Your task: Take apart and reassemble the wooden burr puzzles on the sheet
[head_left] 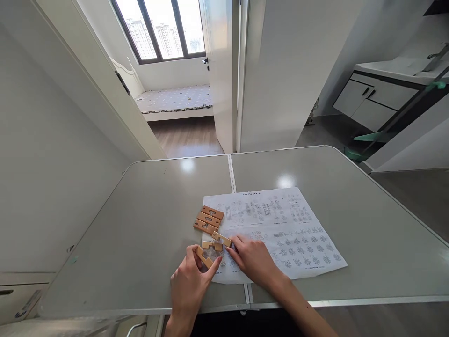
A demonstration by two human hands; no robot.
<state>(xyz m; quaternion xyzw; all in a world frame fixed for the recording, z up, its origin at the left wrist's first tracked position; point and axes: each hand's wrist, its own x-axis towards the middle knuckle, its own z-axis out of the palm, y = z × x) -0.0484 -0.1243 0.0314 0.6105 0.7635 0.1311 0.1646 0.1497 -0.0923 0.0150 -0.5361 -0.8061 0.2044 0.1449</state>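
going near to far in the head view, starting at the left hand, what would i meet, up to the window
Left hand → brown blocks → bed → window

Enclosed by plain white walls point(294, 70) | lit through dark-framed three-pane window point(162, 29) | floored in brown wood-look planks point(189, 134) past open white door point(220, 79) | furnished with white-framed bed point(180, 115) with patterned mattress point(175, 98), black-handled white sink cabinet point(380, 99), glossy grey two-panel table point(140, 229)
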